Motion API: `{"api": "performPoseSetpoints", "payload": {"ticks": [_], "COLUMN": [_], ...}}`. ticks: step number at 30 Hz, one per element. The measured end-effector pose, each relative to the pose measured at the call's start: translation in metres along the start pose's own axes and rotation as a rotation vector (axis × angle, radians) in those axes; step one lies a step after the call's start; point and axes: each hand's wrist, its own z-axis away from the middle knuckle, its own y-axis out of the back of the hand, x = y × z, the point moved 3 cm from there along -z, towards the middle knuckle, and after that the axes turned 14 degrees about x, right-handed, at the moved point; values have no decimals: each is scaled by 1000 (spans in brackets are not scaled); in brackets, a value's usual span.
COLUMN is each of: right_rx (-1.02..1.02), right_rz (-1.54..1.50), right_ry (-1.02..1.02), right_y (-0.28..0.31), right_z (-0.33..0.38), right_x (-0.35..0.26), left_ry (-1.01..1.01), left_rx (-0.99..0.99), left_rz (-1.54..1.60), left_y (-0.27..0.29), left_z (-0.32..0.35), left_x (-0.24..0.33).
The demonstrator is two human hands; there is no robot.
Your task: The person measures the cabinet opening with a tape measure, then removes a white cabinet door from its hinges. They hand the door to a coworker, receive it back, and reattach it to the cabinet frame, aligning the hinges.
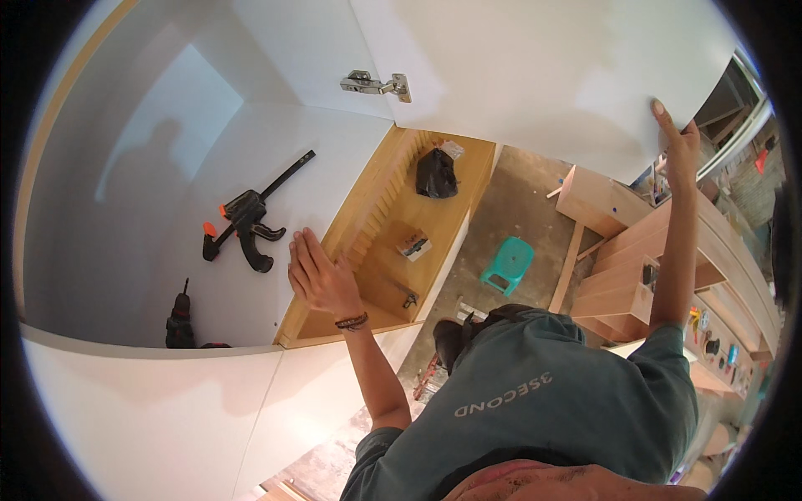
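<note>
- Concrete floor (535, 196) and pale wooden furniture pieces (606, 200) make up the workshop around the person I'm watching.
- White cabinet door (543, 92), swung open, sits at the upper right of the cabinet (322, 179), with a metal hinge (376, 85) at its inner side.
- Right hand (681, 146) is closed on the door's free edge, thumb on the white face; I can't see the fingers behind it.
- Left hand (322, 280) is spread almost flat, holding nothing, over the wooden edge of the cabinet; how firmly it presses, I can't tell.
- Black bar clamp (246, 217) with orange tips lies near the left fingers on the white panel.
- Drill (180, 324) lies nearer the front rim, partly hidden.
- Wooden compartment (476, 171) beside that hand holds a black bag (436, 174) and a small box (413, 245).
- Teal stool (510, 265) stands on the floor beyond.
</note>
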Motion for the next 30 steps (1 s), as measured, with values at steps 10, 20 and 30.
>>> {"api": "performPoseSetpoints", "payload": {"ticks": [10, 20, 30], "right_rx": [38, 69, 63], "right_rz": [-101, -175, -267], "right_ry": [50, 99, -26], "right_y": [-6, -14, -15], "right_z": [3, 13, 18], "right_x": [4, -4, -15], "left_ry": [13, 11, 885], "left_rx": [27, -34, -537], "left_rz": [20, 75, 1500], "left_y": [4, 13, -90], "left_z": [-5, -10, -113], "left_x": [6, 5, 97]}}
